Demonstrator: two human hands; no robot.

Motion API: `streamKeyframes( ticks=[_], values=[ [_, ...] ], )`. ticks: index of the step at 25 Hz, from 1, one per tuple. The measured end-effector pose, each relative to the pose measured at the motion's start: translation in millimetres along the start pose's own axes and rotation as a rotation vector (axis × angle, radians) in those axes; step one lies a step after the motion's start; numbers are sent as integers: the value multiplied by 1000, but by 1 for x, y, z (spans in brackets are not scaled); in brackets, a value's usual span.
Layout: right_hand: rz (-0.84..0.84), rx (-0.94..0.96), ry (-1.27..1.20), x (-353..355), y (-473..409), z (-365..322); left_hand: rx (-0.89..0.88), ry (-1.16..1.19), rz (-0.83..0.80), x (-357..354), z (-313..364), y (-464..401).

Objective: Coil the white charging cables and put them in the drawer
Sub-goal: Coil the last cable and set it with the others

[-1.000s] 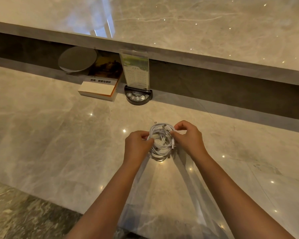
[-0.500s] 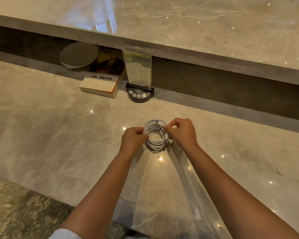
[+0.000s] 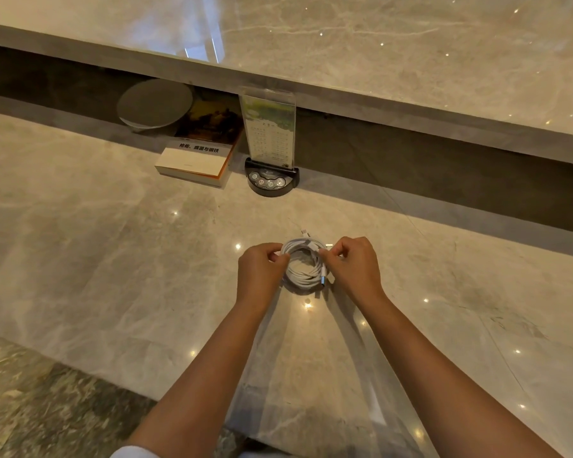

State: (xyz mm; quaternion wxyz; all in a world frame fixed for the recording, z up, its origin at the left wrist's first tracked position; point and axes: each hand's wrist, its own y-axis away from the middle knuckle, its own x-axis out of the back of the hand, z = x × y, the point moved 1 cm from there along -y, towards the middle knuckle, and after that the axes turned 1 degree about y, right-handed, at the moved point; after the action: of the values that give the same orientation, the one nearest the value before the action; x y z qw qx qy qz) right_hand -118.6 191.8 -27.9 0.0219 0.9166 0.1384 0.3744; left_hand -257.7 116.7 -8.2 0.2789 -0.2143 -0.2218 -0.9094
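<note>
One bundle: a round coil of white rubbery charging cable [image 3: 303, 266], several loops thick, sits between the two hands just above the pale glossy marble bench [image 3: 113, 259]; whether its lower edge touches the stone I cannot tell
Left grip: the left hand [image 3: 260, 276] has thumb and curled fingers pinching the left side of the coil
Right grip: the right hand [image 3: 354, 269] pinches the upper right side of the coil, near a silvery plug end [image 3: 328, 246] sticking out beside the knuckles
Loose ends: a blue-tipped connector [image 3: 324, 279] lies along the right side of the loops, and another small white plug end [image 3: 305, 232] pokes out past the far side; neither looks tucked in
Done so far: the coiling looks close to finished, to my eye, since the cable forms a tidy ring with no long tail trailing over the bench
Left to do: securing the ends, then carrying the bundle to a drawer; no drawer shows from here, so the putting-away has not begun
Cable count: the task speaks of several cables, but I cannot say whether this ring is one or more wound together
Nearby: a cream and orange paperback book [image 3: 196, 157], a black call-button base holding a clear menu card stand [image 3: 272, 176] and a flat grey round disc [image 3: 154, 104] sit well apart, under the raised marble ledge [image 3: 411, 104]
</note>
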Motion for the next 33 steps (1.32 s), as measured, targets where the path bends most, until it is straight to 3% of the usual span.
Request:
streamKeyframes(
  ticks=[7,16,21,23,26,29,31,33],
  values=[
    [-39,-77,-166,-1,-3,-11,169,241,-85,-3,-15,-13],
    [-63,-105,-149,6,-1,-10,250,355,-123,3,-15,-10],
    [-74,-119,-134,12,5,-11,240,300,-104,8,-14,-8],
    [-41,-67,-19,20,12,-12,129,176,18,12,-10,3],
    [1,98,363,38,34,-11,-354,-216,194,10,4,37],
    [25,201,591,58,69,-1,-817,-562,70,-12,16,69],
    [66,194,629,72,93,12,-931,-702,-30,-29,17,86],
    [84,161,629,87,118,28,-929,-782,-123,-42,13,105]
  ],
)
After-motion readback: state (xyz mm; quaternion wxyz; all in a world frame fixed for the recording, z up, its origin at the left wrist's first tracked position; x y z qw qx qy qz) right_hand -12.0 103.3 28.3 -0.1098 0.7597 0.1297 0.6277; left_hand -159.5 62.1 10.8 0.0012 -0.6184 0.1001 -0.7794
